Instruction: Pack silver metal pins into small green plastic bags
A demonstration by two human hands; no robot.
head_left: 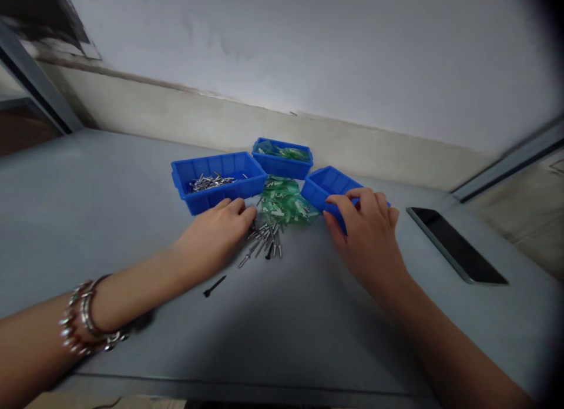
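Observation:
My left hand (218, 231) is beside a pile of silver rivets (265, 238), fingers curled at its left edge; what they hold, if anything, is hidden. A dark screw (214, 286) lies apart, nearer the front. My right hand (368, 235) is over the near side of the right blue bin (326, 183), thumb and fingers apart, with nothing visible between them. Green plastic packets (286, 203) lie between the hands, behind the rivets. The left blue bin (224, 191) holds many silver rivets.
A back blue bin (284, 166) with green packets stands near the wall. At the right a dark-screened phone (458, 244) lies on the grey table (273, 332). Metal frame posts rise at both sides.

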